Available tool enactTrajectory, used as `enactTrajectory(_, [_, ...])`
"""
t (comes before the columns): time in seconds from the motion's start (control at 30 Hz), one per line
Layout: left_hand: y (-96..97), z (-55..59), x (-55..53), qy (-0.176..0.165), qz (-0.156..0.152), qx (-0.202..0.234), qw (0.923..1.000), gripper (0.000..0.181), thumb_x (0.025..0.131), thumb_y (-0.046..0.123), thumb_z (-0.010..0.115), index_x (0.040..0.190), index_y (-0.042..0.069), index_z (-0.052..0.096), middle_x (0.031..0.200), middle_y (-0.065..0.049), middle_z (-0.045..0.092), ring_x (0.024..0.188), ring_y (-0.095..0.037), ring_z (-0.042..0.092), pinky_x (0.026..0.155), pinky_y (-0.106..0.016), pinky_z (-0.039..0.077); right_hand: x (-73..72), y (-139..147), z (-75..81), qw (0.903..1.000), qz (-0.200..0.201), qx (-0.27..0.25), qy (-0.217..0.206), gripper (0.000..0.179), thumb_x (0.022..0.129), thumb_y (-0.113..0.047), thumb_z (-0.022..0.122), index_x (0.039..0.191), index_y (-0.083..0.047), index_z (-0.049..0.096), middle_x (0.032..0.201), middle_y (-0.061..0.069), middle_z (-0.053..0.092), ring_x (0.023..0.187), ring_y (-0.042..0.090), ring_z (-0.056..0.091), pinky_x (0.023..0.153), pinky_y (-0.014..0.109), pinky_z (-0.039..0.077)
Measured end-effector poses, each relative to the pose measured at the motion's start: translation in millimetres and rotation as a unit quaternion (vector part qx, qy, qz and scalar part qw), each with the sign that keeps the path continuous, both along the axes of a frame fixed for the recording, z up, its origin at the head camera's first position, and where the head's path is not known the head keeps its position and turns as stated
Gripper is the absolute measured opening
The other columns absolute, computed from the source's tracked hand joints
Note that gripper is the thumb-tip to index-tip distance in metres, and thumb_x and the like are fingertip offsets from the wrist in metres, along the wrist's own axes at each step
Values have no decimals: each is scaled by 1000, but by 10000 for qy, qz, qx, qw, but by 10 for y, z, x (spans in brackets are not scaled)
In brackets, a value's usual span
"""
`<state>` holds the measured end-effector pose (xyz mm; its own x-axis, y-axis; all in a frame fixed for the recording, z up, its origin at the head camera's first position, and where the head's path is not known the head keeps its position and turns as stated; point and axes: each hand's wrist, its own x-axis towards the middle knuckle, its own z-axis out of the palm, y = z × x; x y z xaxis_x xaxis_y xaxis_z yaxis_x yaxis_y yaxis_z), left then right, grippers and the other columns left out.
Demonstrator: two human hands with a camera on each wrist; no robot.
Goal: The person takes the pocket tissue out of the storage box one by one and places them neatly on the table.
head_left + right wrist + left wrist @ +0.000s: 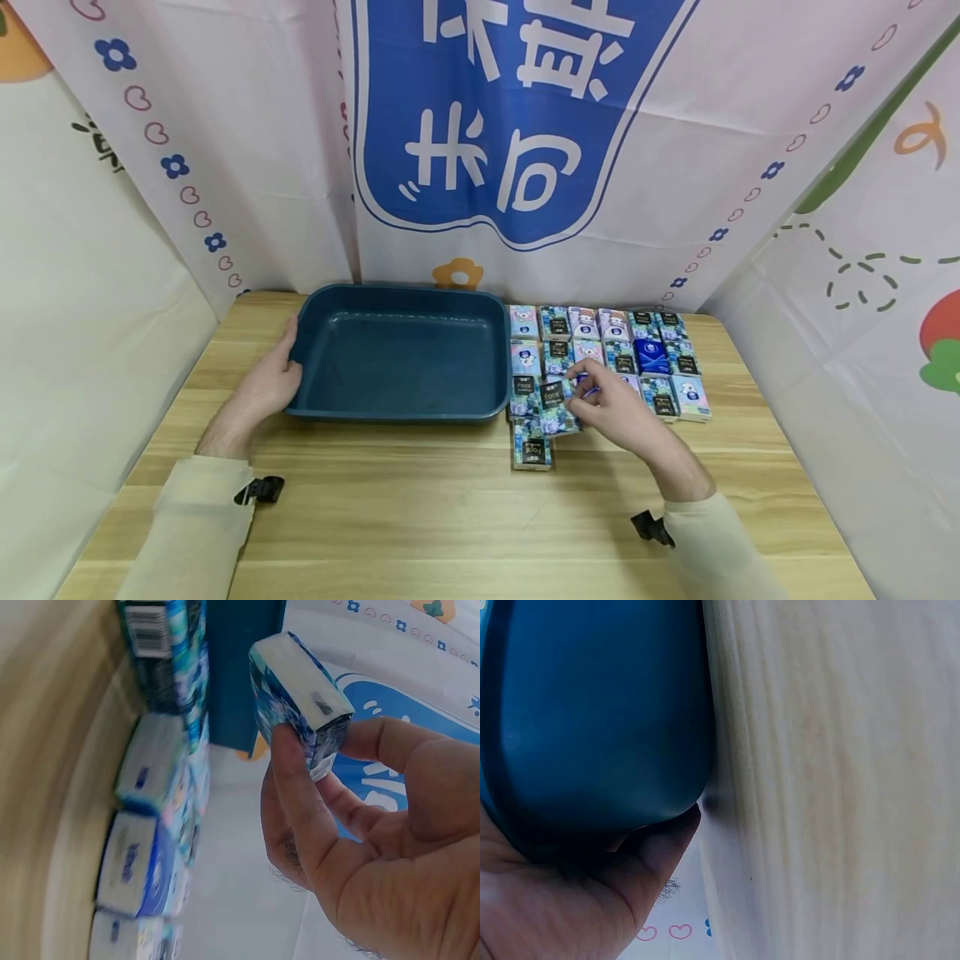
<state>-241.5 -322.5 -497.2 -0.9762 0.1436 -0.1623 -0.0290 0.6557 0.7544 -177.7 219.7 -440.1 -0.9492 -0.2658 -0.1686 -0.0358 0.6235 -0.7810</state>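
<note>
In the head view, a dark teal plastic basin (pixel 397 415) stands on the table. My left hand (pixel 266 379) rests against its left end, fingers along the outside. From the left wrist view, that hand (pixel 562 907) touches the outer wall of the basin (pixel 607 712) low down. My right hand (pixel 618 410) pinches a small pocket tissue pack (pixel 558 408) with a blue floral print and black label. Seen from the right wrist, the pack (pixel 300 682) is raised above the others, between the thumb and fingertips of the right hand (pixel 375 825).
Several rows of tissue packs (pixel 650 357) lie to the right of the basin, floral, pink, white and dark blue. One floral pack (pixel 532 446) sticks out in front. A printed cloth curtain (pixel 300 167) hangs behind the wooden table (pixel 420 517).
</note>
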Motion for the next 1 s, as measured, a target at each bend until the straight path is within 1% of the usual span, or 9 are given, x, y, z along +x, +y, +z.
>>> enactTrajectory(0.1, [-9,-6,-3,3,-6,22,10000,79,120,8,26,185,8,-20,193,-28,-17,181,-61,-3,147,-79,7,49,89,-38,9998,70,196,-25,39,108,-15,75,143,-3,63,117,16,73,89,19,75,73,33,62])
enactTrajectory(0.23, [-20,-15,5,-12,-4,75,10000,79,120,7,26,184,9,-20,193,-27,-19,181,-60,-5,148,-79,6,113,183,-99,9993,87,348,-58,37,108,-14,76,141,-3,64,114,15,74,87,19,73,70,31,61])
enactTrajectory(0.37, [-38,-20,12,-3,-10,142,9999,79,120,7,26,184,11,-22,193,-26,-20,181,-60,-7,148,-79,4,176,230,-159,9990,128,417,-116,33,108,-13,76,138,-5,65,108,11,72,84,19,68,67,29,58])
enactTrajectory(0.47, [-55,-24,9,7,-19,172,9998,79,120,6,25,184,10,-22,193,-25,-21,181,-59,-8,148,-78,3,218,236,-211,9987,197,403,-221,31,108,-12,76,136,-6,63,106,9,70,82,17,65,66,27,54])
enactTrajectory(0.63, [-75,-29,17,22,-29,124,9999,78,120,7,24,184,9,-21,193,-26,-21,181,-60,-7,148,-78,4,260,225,-312,9985,291,357,-295,31,108,-11,77,134,-3,63,107,10,70,80,16,67,64,26,53])
enactTrajectory(0.7, [-78,-27,23,9,-25,126,9999,78,120,7,25,184,9,-21,193,-26,-21,181,-60,-7,148,-78,4,268,212,-340,9983,246,441,-288,32,108,-11,78,135,-1,64,108,10,72,82,15,70,65,26,55])
enactTrajectory(0.8, [-81,-26,29,-6,-21,169,9999,78,120,7,24,184,9,-22,193,-25,-21,181,-59,-8,148,-78,4,279,186,-367,9971,49,688,-311,37,109,-14,81,137,2,64,106,10,74,84,16,71,68,28,57])
enactTrajectory(0.9, [-83,-23,27,5,-11,162,9999,78,120,8,24,184,10,-22,193,-26,-21,181,-59,-8,148,-79,4,299,153,-388,9938,-155,1025,-394,44,107,-19,86,139,2,63,98,8,73,80,17,66,67,29,54])
enactTrajectory(1.0, [-84,-17,22,16,-12,84,10000,78,120,8,25,184,9,-21,193,-27,-20,181,-60,-6,147,-79,5,318,108,-430,9913,-252,1202,-474,48,106,-22,89,139,1,63,92,6,69,75,17,60,64,29,50])
